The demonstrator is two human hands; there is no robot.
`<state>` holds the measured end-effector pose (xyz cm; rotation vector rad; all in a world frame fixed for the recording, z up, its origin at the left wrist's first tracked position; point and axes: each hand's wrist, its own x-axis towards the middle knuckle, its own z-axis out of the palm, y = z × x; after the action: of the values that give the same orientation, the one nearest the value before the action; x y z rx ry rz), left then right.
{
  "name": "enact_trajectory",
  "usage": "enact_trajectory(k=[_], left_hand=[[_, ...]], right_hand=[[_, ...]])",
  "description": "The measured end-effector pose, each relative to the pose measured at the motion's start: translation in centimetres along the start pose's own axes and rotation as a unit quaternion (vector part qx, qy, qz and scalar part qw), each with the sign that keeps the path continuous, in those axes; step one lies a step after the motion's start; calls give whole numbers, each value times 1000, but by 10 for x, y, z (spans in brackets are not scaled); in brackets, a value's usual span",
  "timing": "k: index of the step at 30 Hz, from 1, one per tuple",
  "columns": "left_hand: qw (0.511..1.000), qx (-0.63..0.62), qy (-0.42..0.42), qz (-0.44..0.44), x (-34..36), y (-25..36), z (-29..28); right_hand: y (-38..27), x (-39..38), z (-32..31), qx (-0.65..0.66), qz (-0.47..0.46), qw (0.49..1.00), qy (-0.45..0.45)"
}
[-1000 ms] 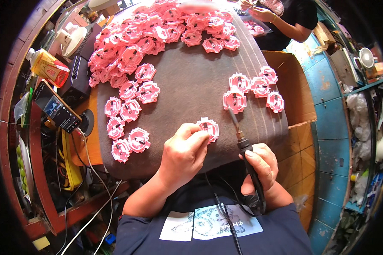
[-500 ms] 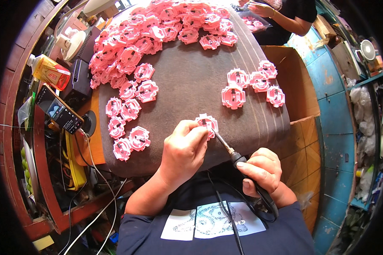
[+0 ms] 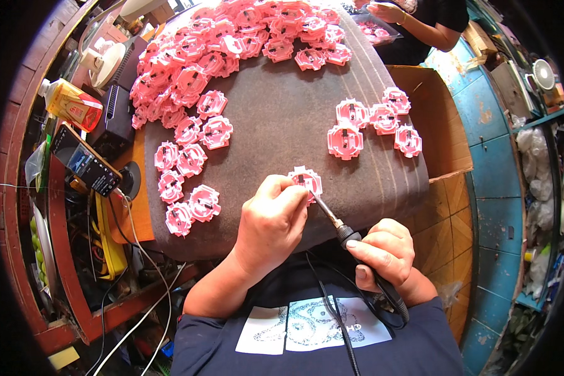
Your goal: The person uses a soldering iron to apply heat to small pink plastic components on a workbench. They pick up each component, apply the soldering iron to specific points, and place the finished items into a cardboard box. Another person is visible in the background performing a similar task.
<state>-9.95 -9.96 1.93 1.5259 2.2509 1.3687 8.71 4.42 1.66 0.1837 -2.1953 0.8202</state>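
A pink plastic part (image 3: 311,177) with black pieces in its middle lies on the dark mat in front of me. My left hand (image 3: 272,213) is closed in a pinch at its lower left edge; whatever sits between the fingertips is hidden. From the right, my right hand (image 3: 385,254) grips a soldering iron (image 3: 373,269) by its black handle. The iron's metal shaft slants up and left, and its tip is at the pink part, near my left fingertips.
Several like parts lie left (image 3: 205,202) and right (image 3: 345,141) on the mat (image 3: 276,119), with a large pile (image 3: 188,81) at the far left. A phone (image 3: 84,160) and a bottle (image 3: 72,105) stand left. A cardboard box (image 3: 435,119) is right; another person's hand (image 3: 387,12) shows beyond.
Both hands, the soldering iron and the pink part keep nearly the same place. The whole view has shifted very slightly.
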Motion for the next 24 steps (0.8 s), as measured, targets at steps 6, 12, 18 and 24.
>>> enact_trajectory(k=[6,12,18,24], left_hand=[[1000,-8,-2,-7,-1,0,0],[1000,-4,1,0,0,-1,0],[1000,-2,9,3,-1,-2,1],[1000,-5,12,3,-1,-1,2]], right_hand=[[0,2,-1,4,3,1000,-6],[0,2,-1,0,-2,1000,-6],[0,3,1,-5,-8,1000,-3],[0,2,0,5,-1,1000,1]])
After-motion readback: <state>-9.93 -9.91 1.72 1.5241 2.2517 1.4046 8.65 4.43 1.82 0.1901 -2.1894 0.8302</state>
